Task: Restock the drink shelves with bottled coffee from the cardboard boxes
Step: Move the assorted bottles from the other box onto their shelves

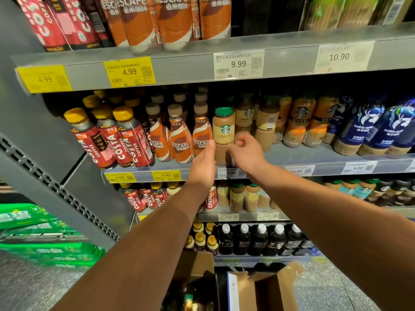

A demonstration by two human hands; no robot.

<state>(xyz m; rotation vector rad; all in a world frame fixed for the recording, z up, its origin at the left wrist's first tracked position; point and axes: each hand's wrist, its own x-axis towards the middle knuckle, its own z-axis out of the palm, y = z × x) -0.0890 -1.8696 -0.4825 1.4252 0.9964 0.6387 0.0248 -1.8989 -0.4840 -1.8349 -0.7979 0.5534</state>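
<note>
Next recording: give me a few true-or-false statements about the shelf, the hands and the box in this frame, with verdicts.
1. The Starbucks bottle between the left hand and right hand has a green cap. True.
2. The Costa bottles stand right of the Nescafe bottles on that shelf. False: they stand left of them.
3. The price tag above the Starbucks bottle reads 9.99. True.
4. The cardboard box below is sealed. False: its flaps are open.
</note>
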